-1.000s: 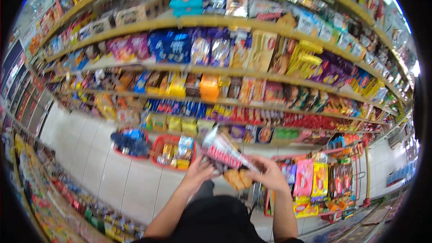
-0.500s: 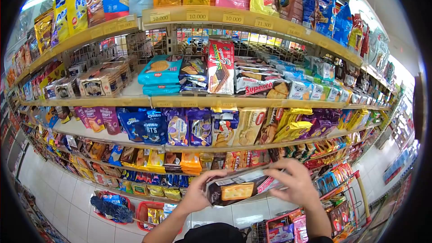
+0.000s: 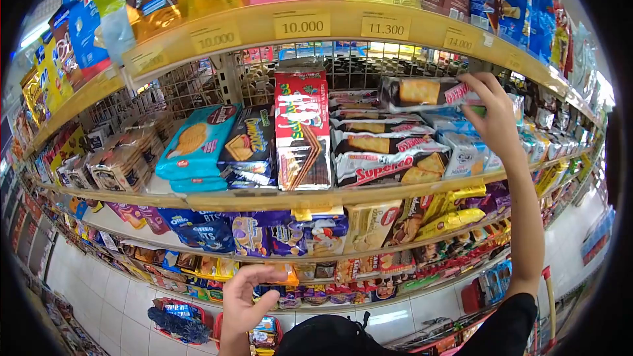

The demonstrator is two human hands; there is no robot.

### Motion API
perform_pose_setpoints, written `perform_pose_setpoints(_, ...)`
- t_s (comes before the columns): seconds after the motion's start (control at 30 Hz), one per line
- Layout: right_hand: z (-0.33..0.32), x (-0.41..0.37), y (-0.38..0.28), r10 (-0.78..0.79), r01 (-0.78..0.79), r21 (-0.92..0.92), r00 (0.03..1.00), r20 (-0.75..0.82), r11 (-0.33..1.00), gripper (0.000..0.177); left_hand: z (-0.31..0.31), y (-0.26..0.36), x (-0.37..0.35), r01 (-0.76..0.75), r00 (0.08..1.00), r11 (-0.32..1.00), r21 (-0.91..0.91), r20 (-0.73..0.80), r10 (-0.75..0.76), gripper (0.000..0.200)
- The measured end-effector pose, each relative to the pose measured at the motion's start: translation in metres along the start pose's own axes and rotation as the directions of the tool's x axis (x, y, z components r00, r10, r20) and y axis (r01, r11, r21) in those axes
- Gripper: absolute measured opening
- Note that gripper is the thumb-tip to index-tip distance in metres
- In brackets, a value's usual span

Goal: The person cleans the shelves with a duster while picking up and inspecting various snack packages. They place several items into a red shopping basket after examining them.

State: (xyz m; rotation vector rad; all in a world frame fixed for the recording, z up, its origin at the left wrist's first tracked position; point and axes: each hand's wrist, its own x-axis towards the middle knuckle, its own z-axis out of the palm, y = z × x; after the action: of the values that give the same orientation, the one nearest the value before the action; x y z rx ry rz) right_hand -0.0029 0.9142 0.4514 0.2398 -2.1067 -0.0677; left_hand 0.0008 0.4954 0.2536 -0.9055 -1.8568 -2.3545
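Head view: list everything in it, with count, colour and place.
dark plastic cracker packet with a pink end: one, black and orange, held over the stack on the middle shelf
white and red Superco packets: a stack, count unclear, below that packet
tall red wafer packet: one, upright, left of the stack
flat teal biscuit packets: about three, stacked, further left
blue Oreo bags: several, on the shelf below
yellow shelf edge with price tags: one, above the middle shelf
white tiled floor: bottom left
left hand: one, open, empty, low
right hand: one, grip shut on the cracker packet
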Motion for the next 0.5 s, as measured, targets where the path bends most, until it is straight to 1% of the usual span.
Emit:
perform_pose_setpoints(0.1,0.036,0.023,0.040,0.034,-0.042,0.065,0.991,0.126,0.997,0.042,0.008,-0.014,0.003,0.056,0.997,0.998,-0.001,-0.056,-0.056,0.035)
perform_pose_setpoints(0.2,0.066,0.041,0.061,0.063,-0.146,0.310,0.963,0.261,0.940,0.046,0.017,-0.023,0.002,0.111,0.981,0.993,-0.043,-0.153,-0.116,0.033)
perform_pose_setpoints(0.23,0.072,0.049,0.070,0.075,-0.220,0.360,0.924,0.375,0.907,0.045,0.018,-0.026,0.001,0.098,0.981,0.994,-0.041,-0.165,-0.103,0.033)
perform_pose_setpoints(0.33,0.079,0.070,0.080,0.058,-0.402,0.475,0.807,0.588,0.783,0.047,0.021,-0.030,-0.004,0.077,0.971,0.996,-0.036,-0.224,-0.084,0.033)
perform_pose_setpoints(0.37,0.077,0.073,0.079,0.074,-0.454,0.462,0.770,0.633,0.762,0.047,0.020,-0.033,-0.005,0.052,0.974,0.998,-0.040,-0.219,-0.059,0.032)
perform_pose_setpoints(0.47,0.078,0.079,0.078,0.117,-0.594,0.466,0.690,0.714,0.656,0.045,0.023,-0.037,-0.006,0.047,0.962,0.998,-0.048,-0.266,-0.058,0.031)
perform_pose_setpoints(0.5,0.075,0.081,0.071,0.002,-0.597,0.517,0.656,0.755,0.613,0.044,0.025,-0.037,-0.004,0.046,0.961,0.998,-0.045,-0.272,-0.056,0.031)
